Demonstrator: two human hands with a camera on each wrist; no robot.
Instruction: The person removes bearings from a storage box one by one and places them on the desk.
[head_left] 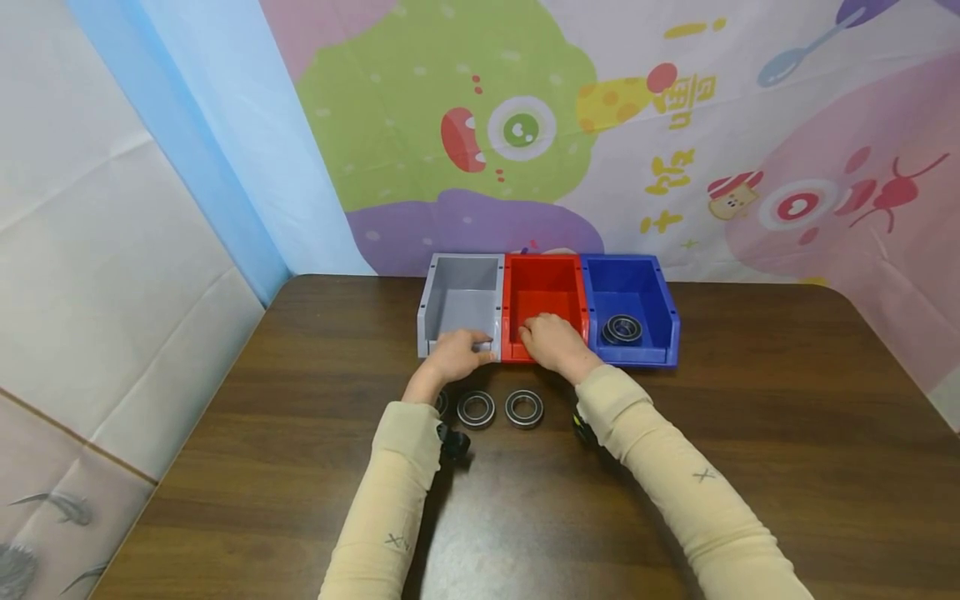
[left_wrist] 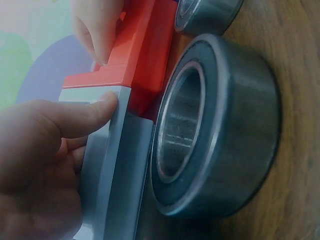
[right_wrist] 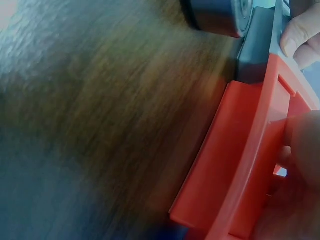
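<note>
At the front lip of the grey bin (head_left: 465, 275), my left hand (head_left: 455, 357) pinches the corner beside the red bin. In the left wrist view the thumb (left_wrist: 107, 106) lies on the rim, with fingers curled behind the lip. My right hand (head_left: 553, 340) reaches over the front of the red bin (head_left: 546, 279), fingers down inside; I cannot tell whether they hold anything. Metal ball bearings lie on the table before the bins: one (head_left: 476, 423) near the left wrist, another (head_left: 524, 423) to its right, and a third (head_left: 442, 403) partly hidden by the left wrist.
The blue bin (head_left: 670, 333) adjoins the red one on the right and has a bearing (head_left: 622, 329) in it. All three bins stand in a row at the back of the brown table (head_left: 750, 417), before a printed cloth (head_left: 450, 125).
</note>
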